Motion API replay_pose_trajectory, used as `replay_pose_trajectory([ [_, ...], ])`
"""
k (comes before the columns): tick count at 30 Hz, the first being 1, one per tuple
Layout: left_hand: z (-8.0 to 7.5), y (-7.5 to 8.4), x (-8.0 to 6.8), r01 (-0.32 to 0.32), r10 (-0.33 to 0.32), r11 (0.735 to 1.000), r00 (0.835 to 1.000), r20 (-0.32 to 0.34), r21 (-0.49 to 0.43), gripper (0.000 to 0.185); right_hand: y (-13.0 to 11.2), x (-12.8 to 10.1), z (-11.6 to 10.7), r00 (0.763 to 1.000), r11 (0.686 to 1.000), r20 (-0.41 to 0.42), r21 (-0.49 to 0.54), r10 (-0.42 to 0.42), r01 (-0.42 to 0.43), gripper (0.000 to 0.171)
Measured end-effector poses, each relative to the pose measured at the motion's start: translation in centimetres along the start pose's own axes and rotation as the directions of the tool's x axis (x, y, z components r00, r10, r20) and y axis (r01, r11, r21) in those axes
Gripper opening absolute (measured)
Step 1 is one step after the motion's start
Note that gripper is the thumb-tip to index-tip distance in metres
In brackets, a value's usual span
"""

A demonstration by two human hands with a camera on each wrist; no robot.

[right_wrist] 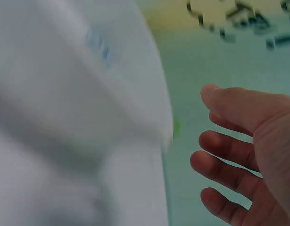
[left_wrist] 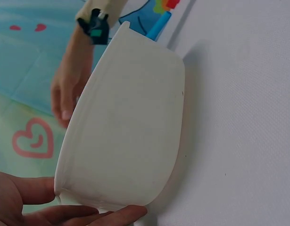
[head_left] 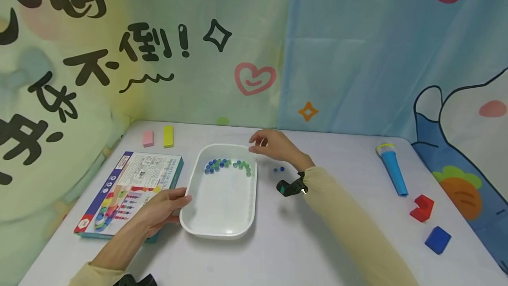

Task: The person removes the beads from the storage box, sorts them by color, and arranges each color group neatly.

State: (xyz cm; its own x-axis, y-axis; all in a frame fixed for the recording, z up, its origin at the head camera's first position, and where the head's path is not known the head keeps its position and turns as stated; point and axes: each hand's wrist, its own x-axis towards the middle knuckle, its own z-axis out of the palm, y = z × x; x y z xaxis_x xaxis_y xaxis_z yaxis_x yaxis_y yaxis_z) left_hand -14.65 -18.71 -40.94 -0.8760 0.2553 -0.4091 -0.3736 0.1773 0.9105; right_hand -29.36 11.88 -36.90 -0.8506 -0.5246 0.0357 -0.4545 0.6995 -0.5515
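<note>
A white plastic tray (head_left: 247,215) lies mid-table with several blue and green beads (head_left: 228,165) heaped at its far end. My left hand (head_left: 166,208) grips its near left corner, thumb at the rim and fingers along the side. The left wrist view shows that hand (left_wrist: 27,205) pinching the tray's wall (left_wrist: 130,132). My right hand (head_left: 270,142) hovers over the tray's far right corner with relaxed fingers and holds nothing. In the blurred right wrist view its fingers (right_wrist: 229,157) are spread beside the tray (right_wrist: 64,94). Two blue beads (head_left: 279,169) lie on the table right of the tray.
A game box (head_left: 131,189) lies left of the tray, with a pink block (head_left: 148,138) and a yellow block (head_left: 168,136) behind it. On the right are a blue toy cylinder (head_left: 393,169), a red block (head_left: 422,208) and a blue block (head_left: 438,239). A printed cloth backdrop surrounds the table.
</note>
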Motion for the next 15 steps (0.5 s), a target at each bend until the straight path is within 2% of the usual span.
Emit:
replay_pose_trajectory([
  [4, -0.1, -0.1, 0.0, -0.006, 0.006, 1.000, 1.000, -0.005, -0.016, 0.053, -3.2, 2.3, 1.4, 0.994, 0.998, 0.081, 0.007, -0.070, 0.069, 0.027],
  [8, 0.0, -0.1, 0.0, 0.000, 0.000, 1.000, 1.000, -0.014, -0.020, 0.052, -4.7, 3.9, 3.5, 0.983, 0.998, 0.174, -0.006, -0.063, 0.065, 0.024],
  [12, 0.0, -0.1, 0.1, 0.012, -0.013, 1.000, 1.000, -0.025, -0.013, 0.052, -5.2, 4.7, 5.4, 0.970, 0.996, 0.241, -0.090, 0.007, 0.015, 0.023],
  [15, 0.0, -0.1, 0.2, 0.013, -0.013, 1.000, 1.000, -0.024, -0.012, 0.052, -5.4, 4.9, 6.5, 0.960, 0.982, 0.265, -0.185, 0.090, -0.041, 0.025],
])
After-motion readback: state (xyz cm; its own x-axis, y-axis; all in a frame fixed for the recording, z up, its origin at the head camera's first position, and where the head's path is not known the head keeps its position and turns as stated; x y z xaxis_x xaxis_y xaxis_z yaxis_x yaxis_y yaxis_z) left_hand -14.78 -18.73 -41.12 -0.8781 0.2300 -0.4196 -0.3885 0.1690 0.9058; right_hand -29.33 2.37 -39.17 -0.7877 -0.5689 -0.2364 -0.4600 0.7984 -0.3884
